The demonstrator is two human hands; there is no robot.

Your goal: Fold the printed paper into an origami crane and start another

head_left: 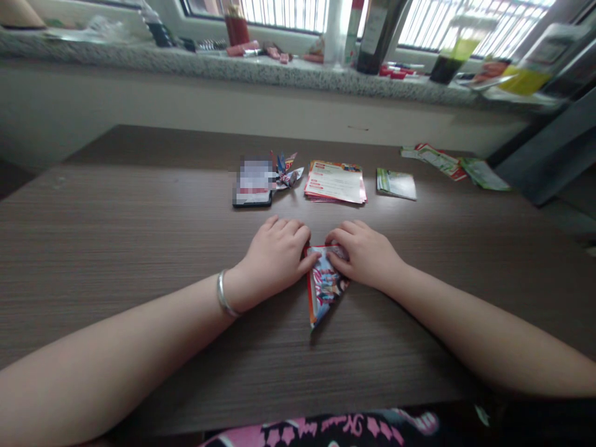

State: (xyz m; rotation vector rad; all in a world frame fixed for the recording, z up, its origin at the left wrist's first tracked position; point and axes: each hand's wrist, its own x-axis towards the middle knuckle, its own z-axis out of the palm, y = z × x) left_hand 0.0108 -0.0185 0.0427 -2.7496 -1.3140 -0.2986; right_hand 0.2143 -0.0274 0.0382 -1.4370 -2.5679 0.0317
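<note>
Head view: grips folded printed-paper triangle (325, 288) just below frame centre with left hand (278, 253) and right hand (367, 253).

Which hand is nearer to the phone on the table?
Left. The left hand is just on the near side of the phone, not touching it; the right hand is farther off to the right, across the folded paper.

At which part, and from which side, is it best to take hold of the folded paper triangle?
Probably pinch the paper triangle just above its narrow tip, coming from the person's side. That tip points toward the person and is uncovered, whereas the thumbs of the left hand and right hand lie over the wide far end.
</note>
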